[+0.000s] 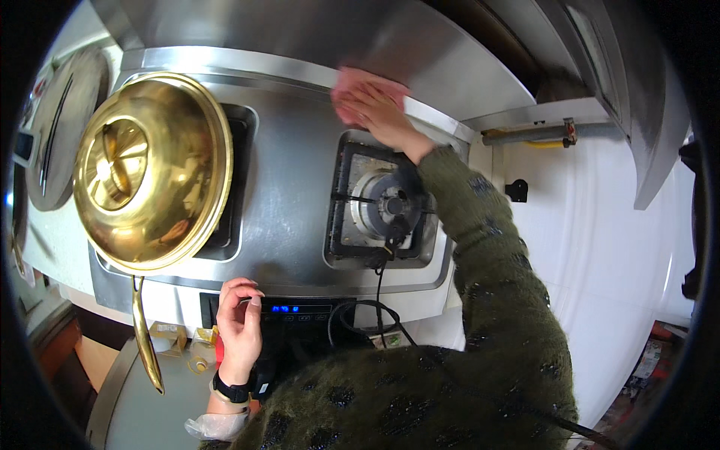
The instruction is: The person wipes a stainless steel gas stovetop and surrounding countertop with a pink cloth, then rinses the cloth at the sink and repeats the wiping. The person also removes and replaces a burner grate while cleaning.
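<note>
My right hand [381, 115] lies spread on a pink cloth [351, 90], pressing it against the back edge of a stainless steel gas stove [287, 169], where the metal backsplash [270, 28] rises. Below that forearm is the right burner [392, 205] with its black pan support. My left hand [239, 315] hangs by the stove's front edge with curled fingers and nothing visible in it; a black band is on its wrist. To its upper left, a pan under a golden domed lid [152, 174] covers much of the left burner, its long handle [145, 337] pointing to the front.
A round cutting board [67, 129] with dark chopsticks [56, 132] is on the counter at the left. A black cable [379, 304] hangs in front of the right burner. The range hood [635, 101] juts in at upper right, near a grey pipe [534, 134] along the wall.
</note>
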### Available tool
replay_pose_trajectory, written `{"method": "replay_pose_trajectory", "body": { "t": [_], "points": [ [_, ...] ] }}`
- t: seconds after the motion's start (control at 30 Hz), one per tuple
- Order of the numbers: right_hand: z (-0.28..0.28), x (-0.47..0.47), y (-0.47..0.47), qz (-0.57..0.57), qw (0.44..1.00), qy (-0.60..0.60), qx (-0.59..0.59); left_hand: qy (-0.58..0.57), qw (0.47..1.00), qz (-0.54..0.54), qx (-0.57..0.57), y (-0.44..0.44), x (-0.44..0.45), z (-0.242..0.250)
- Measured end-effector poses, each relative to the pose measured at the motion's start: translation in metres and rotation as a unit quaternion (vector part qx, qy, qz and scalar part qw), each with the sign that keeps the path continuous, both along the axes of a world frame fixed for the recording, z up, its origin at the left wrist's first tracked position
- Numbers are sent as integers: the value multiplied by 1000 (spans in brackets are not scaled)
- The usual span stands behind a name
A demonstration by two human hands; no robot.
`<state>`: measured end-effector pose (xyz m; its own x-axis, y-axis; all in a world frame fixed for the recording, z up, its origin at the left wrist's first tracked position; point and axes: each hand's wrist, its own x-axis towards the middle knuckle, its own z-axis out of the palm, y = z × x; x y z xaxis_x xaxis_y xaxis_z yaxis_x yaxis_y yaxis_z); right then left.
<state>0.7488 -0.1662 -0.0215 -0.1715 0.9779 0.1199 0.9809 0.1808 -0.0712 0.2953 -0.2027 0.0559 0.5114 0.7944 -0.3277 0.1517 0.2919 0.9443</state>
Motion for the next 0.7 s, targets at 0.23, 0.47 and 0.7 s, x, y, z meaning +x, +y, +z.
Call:
{"method": "replay_pose_trajectory", "body": {
  "t": [0.23,0.47,0.7],
  "points": [
    [16,79,-91,-202,923,313,-91,-5,998,-65,2,-13,33,14],
    [-27,131,-198,-274,956,90,62,-6,995,-95,3,-32,40,22],
    [-1,21,-306,-308,945,111,15,-12,996,-71,55,-24,28,30]
  ]
}}
